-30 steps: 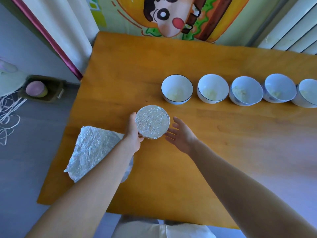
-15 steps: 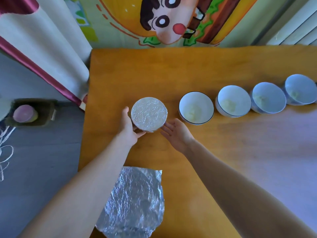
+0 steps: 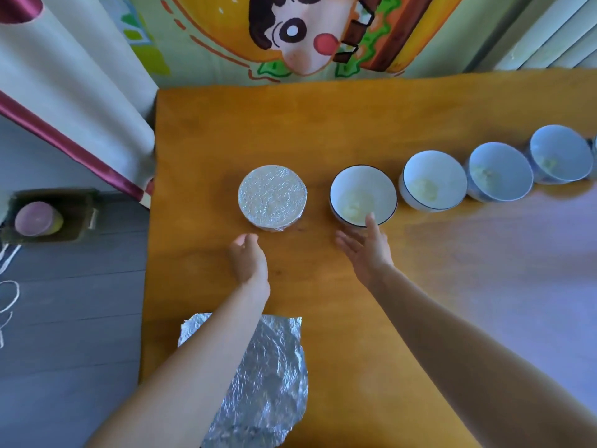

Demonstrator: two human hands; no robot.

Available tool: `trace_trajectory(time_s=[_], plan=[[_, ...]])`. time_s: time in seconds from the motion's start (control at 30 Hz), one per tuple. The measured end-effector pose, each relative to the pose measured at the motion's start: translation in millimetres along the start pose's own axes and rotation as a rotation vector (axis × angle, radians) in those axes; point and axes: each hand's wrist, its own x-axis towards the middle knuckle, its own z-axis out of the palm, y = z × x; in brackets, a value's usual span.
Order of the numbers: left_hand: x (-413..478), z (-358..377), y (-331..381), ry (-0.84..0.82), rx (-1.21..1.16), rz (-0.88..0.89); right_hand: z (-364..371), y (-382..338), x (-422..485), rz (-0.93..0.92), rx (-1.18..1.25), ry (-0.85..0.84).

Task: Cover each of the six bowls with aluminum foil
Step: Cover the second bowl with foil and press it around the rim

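A wooden table [image 3: 323, 130] fills most of the view, its far edge against a wall hanging with a big cartoon picture [image 3: 307, 37] of a face inside a burger. A pale curtain [image 3: 64, 101] with a dark red band hangs past the table's left corner, over a grey floor [image 3: 64, 318]. At the near edge of the table lies a crinkled loose sheet of foil [image 3: 268, 383], flat and partly hidden under the left forearm. The left hand [image 3: 248, 263] hovers just on the near side of the covered bowl [image 3: 272, 197], apart from it, its fingers loosely curled and holding nothing. The right hand [image 3: 366, 250] is spread with straight fingers, and one fingertip reaches the near rim of the first open bowl [image 3: 363, 189]; I cannot tell whether it touches. The covered bowl stands at the left end of a row, foil drawn tight over its top and folded down its sides. To its right the row runs on with the first open bowl, a second bowl [image 3: 434, 176], a third bowl [image 3: 500, 166] and a fourth bowl [image 3: 560, 150], all white with dark rims and a little pale food inside, each nearly touching the next. A sliver of another bowl [image 3: 594, 150] shows at the right edge. On the floor to the left sits a dark box [image 3: 80, 218] holding a pink round thing [image 3: 35, 218], with white cord [image 3: 8, 295] near it.
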Motion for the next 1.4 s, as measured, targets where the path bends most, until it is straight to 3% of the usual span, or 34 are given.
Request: trace_trajectory(time_s=[0.43,0.63,0.97,1.1,1.2,1.27,1.4], plan=[[-74.3,38.6,-36.7,-0.389,0.13,-0.016,-59.5,-27.2,-29.2,0.077,-0.392,-0.106],[-119.7,53.6,-67.0,-0.377,0.063,-0.151,-123.5,-40.0,-49.4,0.154,-0.653,-0.218],[-178.0,74.7,-140.3,-0.348,0.033,-0.164,-201.9,-64.8,-58.3,0.153,-0.906,-0.294],[-191.0,70.9,-155.7,-0.347,0.079,-0.089,-223.8,-63.7,-67.7,0.16,-0.779,-0.254],[-192.0,55.5,-164.6,-0.338,0.155,0.031,-238.4,-60.5,-74.0,0.265,-0.659,-0.162],[-186.4,39.9,-170.1,-0.307,0.196,0.134,-244.9,-53.1,-82.4,0.391,-0.769,-0.17],[-174.5,-3.1,-174.1,-0.192,0.23,0.312,-233.3,-22.5,-102.4,0.481,-1.002,-0.369]])
